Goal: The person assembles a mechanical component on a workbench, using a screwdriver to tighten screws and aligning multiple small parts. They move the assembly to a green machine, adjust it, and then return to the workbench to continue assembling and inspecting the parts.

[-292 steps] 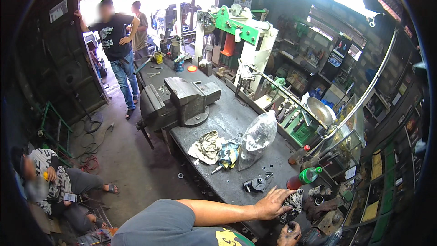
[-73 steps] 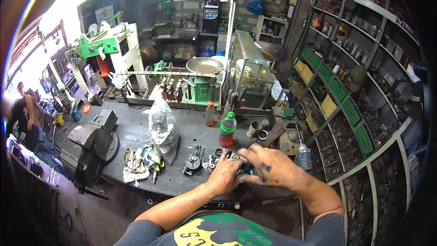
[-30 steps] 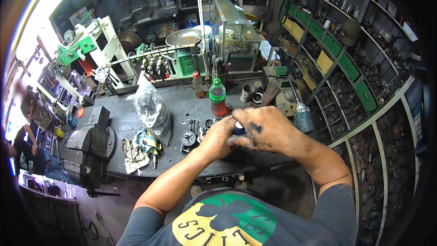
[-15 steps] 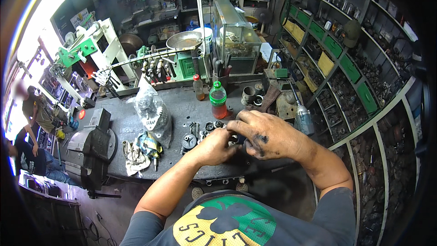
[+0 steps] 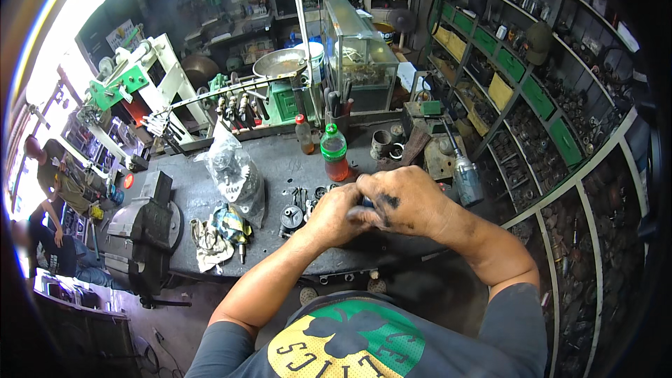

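Both hands meet over the front of the dark workbench [image 5: 199, 262]. My left hand [image 5: 339, 215] has its fingers curled, and its thumb reaches across toward the other hand. Bent over from above, my right hand [image 5: 407, 201], smudged black on its back, closes at the same spot. A bit of something dark bluish shows between them, but the fingers hide what it is. Just left of my left hand lie a round dark metal part [image 5: 291, 218] and several slim metal pieces [image 5: 302, 198]. Beyond the hands stands a bottle of red liquid with a green cap [image 5: 334, 154].
A bench vise [image 5: 140, 227] sits at the left end. Nearby are rags [image 5: 210, 245] and a clear plastic bag of metal parts [image 5: 234, 175]. A power tool [image 5: 467, 180] stands at the right. A small red-capped bottle [image 5: 304, 136] is farther back. Parts shelves [image 5: 521, 136] line the right; people are at far left.
My hands have drawn closer together. The right has shifted slightly left with its fingers curled further in, and the left thumb now extends toward it.
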Demonstrator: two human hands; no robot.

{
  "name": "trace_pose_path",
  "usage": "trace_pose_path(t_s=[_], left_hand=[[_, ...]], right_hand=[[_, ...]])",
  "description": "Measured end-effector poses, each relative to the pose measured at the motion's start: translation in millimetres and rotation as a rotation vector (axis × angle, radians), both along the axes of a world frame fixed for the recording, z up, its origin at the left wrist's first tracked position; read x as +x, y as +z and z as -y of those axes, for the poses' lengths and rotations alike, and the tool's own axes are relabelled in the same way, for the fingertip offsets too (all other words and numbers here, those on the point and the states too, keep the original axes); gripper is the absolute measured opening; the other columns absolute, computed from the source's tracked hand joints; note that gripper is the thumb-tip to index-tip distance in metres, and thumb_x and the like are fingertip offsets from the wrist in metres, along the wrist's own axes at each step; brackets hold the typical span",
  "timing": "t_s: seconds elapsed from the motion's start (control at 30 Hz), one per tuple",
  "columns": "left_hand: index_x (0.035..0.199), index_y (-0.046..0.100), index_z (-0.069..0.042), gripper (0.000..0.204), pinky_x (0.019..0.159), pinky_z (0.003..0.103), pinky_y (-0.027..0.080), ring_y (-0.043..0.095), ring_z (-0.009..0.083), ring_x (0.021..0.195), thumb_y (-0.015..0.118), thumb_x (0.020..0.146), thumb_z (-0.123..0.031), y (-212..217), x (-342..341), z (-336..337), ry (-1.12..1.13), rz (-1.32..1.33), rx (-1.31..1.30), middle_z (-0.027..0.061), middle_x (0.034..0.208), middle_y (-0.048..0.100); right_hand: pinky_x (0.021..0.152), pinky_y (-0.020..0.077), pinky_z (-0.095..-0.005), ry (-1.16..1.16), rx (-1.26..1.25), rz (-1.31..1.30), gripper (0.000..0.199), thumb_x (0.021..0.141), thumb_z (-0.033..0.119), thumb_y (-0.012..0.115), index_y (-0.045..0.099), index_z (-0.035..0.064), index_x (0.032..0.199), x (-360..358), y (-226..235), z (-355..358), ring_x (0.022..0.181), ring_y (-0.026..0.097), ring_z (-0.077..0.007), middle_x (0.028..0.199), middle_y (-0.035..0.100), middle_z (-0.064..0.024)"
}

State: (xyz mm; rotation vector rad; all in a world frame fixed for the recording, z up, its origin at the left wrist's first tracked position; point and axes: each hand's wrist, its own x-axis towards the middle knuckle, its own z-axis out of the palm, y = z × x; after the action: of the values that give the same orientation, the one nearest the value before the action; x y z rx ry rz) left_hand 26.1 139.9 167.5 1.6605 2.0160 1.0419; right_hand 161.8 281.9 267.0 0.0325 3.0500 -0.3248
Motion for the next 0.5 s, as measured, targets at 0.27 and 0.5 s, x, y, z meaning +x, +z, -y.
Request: trace_pose_path(t_s=[0.27,0.5], left_hand=[[0.131,0.066,0.003,0.046,0.097,0.047,0.058,0.073,0.0407,0.116,0.077,0.088,-0.007,7,-4,8,-0.051,-0.023,0.049,0.0242,0.122,0.075],[0.114,0.07,0.001,0.038,0.094,0.049,0.058,0.074,0.0433,0.107,0.083,0.084,-0.019,24,-7,14,-0.139,0.148,-0.084,0.0219,0.103,0.076]], right_hand=[[0.091,0.06,-0.0516,-0.014,-0.098,-0.041,0.065,0.083,0.022,0.085,0.056,0.0054,0.139,4,2,1,0.109,0.072,-0.043,0.127,0.061,-0.0216],[0.08,0.0615,-0.0518,0.245,-0.137,-0.499,0.044,0.088,0.035,0.082,0.063,0.0065,0.115,13,-8,-12,0.09,0.075,-0.0426,0.097,0.073,-0.0196]])
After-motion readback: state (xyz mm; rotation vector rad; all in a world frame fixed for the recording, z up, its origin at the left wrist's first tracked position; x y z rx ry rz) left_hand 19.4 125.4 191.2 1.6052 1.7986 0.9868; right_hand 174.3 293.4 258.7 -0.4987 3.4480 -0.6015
